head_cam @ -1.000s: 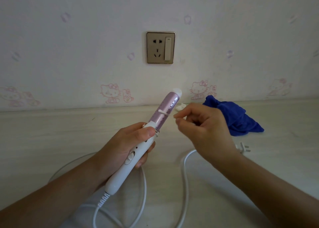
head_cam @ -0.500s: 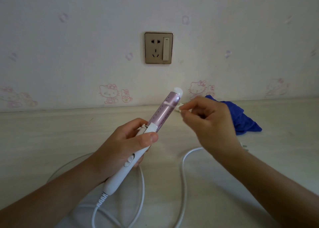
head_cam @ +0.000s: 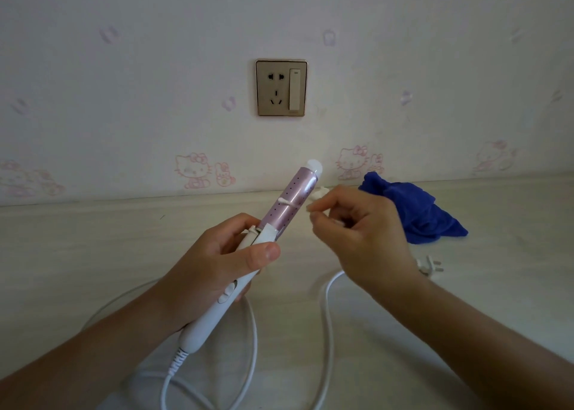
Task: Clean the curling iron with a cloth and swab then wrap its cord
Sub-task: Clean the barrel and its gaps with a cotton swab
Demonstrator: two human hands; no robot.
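Curling iron was gripped by its white handle in the left hand, fingers curled round it, and was held tilted above the tabletop, the pink barrel pointed up toward the wall. A swab was pinched in the right hand, its tip laid across the barrel. The cord was looped on the tabletop to the plug, near the blue cloth. A mark on the wall socket switch was too small to be read.

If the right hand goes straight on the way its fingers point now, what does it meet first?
Probably the barrel of the curling iron, which the left hand holds. The swab pinched in the right hand seems to touch it, though depth is unclear.
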